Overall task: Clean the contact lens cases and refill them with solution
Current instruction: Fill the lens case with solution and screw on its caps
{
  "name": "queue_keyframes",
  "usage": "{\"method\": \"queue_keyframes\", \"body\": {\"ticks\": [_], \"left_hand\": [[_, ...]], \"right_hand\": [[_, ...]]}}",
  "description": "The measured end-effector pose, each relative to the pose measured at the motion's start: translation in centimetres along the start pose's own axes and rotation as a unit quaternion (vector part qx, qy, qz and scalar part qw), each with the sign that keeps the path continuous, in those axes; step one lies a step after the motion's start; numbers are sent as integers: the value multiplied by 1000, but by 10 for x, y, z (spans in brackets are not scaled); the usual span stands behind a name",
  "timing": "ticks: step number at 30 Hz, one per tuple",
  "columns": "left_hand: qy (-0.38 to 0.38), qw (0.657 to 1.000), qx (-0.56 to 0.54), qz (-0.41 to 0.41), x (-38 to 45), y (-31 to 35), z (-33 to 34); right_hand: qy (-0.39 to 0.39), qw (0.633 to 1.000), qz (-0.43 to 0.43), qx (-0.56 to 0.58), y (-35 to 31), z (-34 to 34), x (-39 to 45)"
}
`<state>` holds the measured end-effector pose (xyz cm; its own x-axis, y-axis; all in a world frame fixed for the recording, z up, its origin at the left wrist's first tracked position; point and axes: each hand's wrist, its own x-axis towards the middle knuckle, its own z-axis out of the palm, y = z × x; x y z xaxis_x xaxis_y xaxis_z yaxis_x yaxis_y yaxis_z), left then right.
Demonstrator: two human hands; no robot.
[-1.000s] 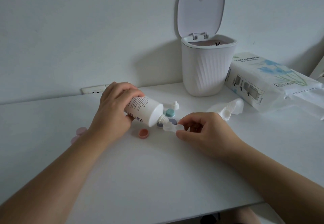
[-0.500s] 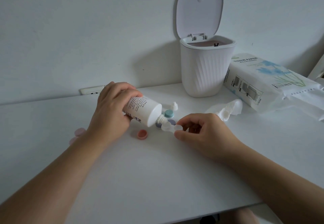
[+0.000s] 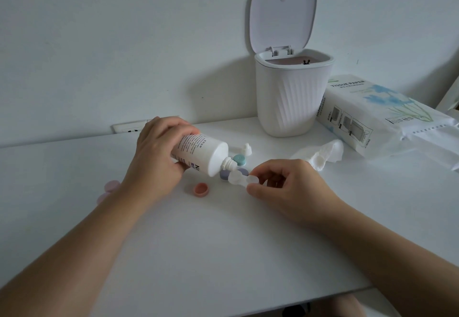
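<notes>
At the far left a pink case (image 3: 110, 188) lies by the left forearm. The left hand (image 3: 159, 157) wraps the tilted solution bottle (image 3: 201, 154), nozzle over the clear lens case (image 3: 242, 178). A gentle squeeze with the tip just above the left well should fill it without overflow. A red cap (image 3: 201, 189) lies near; teal cap (image 3: 239, 159) and purple cap (image 3: 227, 174) crowd behind. The right hand (image 3: 288, 185) pinches the case's right well. Near the table (image 3: 198, 254) edge, room is open.
</notes>
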<state>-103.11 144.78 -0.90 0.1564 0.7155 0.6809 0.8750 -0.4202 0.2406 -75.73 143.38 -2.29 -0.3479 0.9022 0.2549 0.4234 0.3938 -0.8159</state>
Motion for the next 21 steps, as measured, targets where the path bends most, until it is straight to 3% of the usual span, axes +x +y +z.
{"method": "queue_keyframes", "body": {"ticks": [21], "left_hand": [[44, 996, -56, -60, 3, 1, -8]], "right_hand": [[-26, 999, -11, -37, -27, -27, 31]]}}
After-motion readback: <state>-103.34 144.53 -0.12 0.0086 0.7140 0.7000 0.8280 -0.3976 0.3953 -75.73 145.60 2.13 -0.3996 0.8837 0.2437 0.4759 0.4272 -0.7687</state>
